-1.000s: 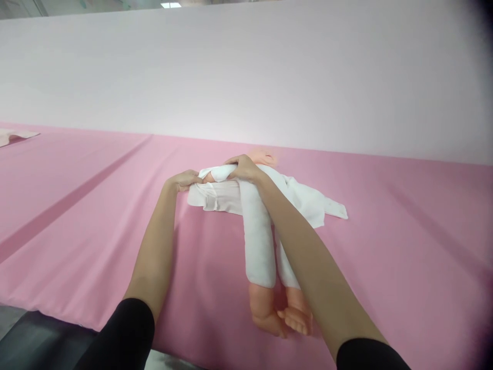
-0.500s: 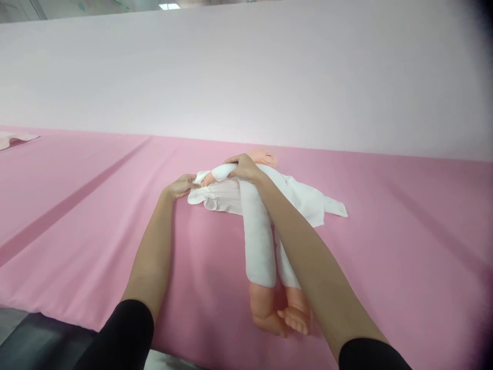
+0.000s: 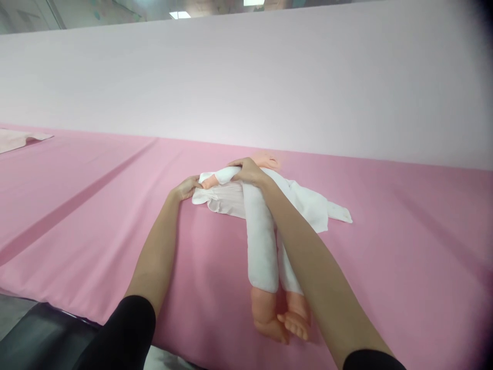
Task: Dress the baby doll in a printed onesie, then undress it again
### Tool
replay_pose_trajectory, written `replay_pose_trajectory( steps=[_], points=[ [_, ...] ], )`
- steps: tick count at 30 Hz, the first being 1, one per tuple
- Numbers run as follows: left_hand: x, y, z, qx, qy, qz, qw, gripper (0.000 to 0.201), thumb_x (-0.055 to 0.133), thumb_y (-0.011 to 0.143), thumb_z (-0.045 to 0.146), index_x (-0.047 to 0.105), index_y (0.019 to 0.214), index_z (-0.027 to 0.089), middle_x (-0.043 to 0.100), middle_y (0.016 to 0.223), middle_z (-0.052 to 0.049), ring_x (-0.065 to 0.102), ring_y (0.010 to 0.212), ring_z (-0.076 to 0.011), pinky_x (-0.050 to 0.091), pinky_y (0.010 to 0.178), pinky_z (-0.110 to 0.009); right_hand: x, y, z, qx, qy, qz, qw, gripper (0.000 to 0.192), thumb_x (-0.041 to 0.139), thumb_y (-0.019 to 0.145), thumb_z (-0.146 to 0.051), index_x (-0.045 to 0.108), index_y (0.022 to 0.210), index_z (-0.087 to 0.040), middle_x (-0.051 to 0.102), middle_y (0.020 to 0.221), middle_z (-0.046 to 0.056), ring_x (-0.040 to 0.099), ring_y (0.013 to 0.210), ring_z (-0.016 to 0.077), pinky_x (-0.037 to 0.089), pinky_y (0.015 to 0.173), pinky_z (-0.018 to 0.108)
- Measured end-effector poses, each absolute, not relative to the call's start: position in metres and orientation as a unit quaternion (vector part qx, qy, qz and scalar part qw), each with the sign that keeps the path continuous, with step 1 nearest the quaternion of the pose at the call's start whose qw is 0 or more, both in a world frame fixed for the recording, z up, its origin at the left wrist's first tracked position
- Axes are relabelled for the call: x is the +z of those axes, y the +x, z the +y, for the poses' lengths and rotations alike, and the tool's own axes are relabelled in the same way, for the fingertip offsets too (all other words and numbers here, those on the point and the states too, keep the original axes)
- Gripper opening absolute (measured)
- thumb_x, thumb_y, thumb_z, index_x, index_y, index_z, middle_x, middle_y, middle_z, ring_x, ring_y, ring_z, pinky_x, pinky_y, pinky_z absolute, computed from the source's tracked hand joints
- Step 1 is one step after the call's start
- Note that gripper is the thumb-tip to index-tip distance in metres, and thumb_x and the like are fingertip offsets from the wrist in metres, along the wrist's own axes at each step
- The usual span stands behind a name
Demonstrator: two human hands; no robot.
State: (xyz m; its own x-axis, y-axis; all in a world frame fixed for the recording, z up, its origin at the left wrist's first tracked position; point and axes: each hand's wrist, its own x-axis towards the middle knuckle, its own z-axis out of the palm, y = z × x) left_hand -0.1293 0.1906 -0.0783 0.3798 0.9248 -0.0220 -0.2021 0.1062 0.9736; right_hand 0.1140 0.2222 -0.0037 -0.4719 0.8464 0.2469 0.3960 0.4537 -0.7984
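1. So, the doll [image 3: 265, 246] lies on its back on the pink cloth [image 3: 96, 216], straight ahead of you. Its long way runs from you to the far side: bare feet [image 3: 283, 318] near you, head [image 3: 267, 160] far.
2. Your right hand [image 3: 248, 172] is nearer the doll's middle. It's curled over the doll's arm [image 3: 219, 177], w/ fingers bent round the white sleeve. That arm pokes out to the left.
3. Your left hand [image 3: 187, 187] is just left of the doll's small hand. Its fingertips pinch the edge of the white baby top [image 3: 227, 198], right by the cuff. Fingers mostly closed, not a fist.
4. The other side of the top is spread flat to the right, w/ no hand on it.
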Motion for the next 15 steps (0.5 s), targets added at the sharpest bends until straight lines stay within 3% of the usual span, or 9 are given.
replay_pose_trajectory(
  steps=[5,10,15],
  points=[
    [-0.077,-0.122,0.186,0.433,0.519,0.346,0.651,0.054,0.064,0.064,0.004,0.058,0.117,0.008,0.068,0.110,-0.016,0.064,0.104,-0.0271,0.046,0.099,-0.042,-0.004,0.113,0.220,0.381,-0.370,-0.783,0.324,0.047,0.068,0.054,-0.006,0.070,0.101,-0.012,0.070,0.104,0.004,0.062,0.101,0.0232,0.048,0.090,0.033],
    [-0.064,-0.108,0.180,0.424,0.560,0.366,0.611,0.045,0.064,0.074,0.023,0.060,0.117,0.010,0.068,0.109,-0.016,0.064,0.101,-0.0279,0.049,0.092,-0.044,-0.006,0.095,0.209,0.223,-0.385,-0.861,0.248,0.046,0.067,0.059,-0.004,0.070,0.104,-0.014,0.069,0.107,0.006,0.062,0.102,0.0220,0.045,0.093,0.033],
    [-0.044,-0.114,0.181,0.366,0.664,0.481,0.440,0.066,0.074,0.063,0.030,0.056,0.125,0.016,0.065,0.116,-0.013,0.061,0.106,-0.0304,0.050,0.090,-0.041,0.004,0.110,0.185,0.135,-0.379,-0.885,0.233,0.041,0.062,0.071,-0.011,0.065,0.111,-0.011,0.064,0.115,0.012,0.060,0.103,0.0230,0.045,0.091,0.033]
  ],
)
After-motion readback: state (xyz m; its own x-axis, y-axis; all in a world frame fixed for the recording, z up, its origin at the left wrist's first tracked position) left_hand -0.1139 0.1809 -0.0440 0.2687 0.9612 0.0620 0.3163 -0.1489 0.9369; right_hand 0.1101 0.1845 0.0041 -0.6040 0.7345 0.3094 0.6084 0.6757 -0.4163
